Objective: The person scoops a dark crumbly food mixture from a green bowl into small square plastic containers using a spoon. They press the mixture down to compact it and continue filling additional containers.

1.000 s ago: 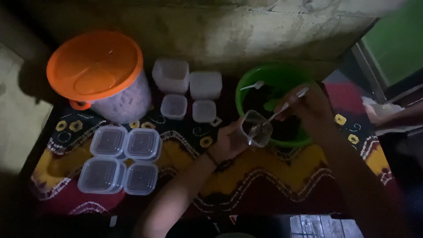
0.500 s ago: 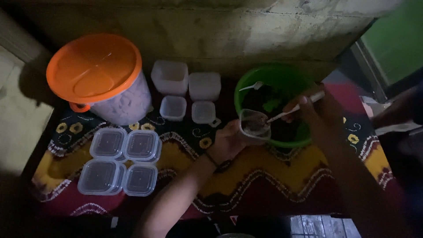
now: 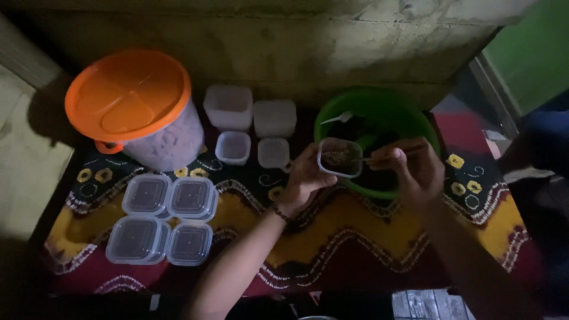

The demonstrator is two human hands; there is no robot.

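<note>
My left hand (image 3: 305, 181) grips a small clear plastic container (image 3: 339, 157) with dark food in it, held at the near left rim of a green bowl (image 3: 409, 117). My right hand (image 3: 418, 169) holds a spoon (image 3: 379, 157) whose tip reaches into the container. The green bowl holds dark food, and a second white spoon (image 3: 338, 118) rests inside it at the left.
A clear tub with an orange lid (image 3: 133, 106) stands at the back left. Several empty small containers (image 3: 252, 127) sit beside it, and several lidded filled ones (image 3: 163, 216) lie at the near left on a patterned cloth (image 3: 355, 237). A concrete wall runs behind.
The container in my left hand has moved up and closer to the bowl. My right hand has brought the spoon level, with its tip now in the container.
</note>
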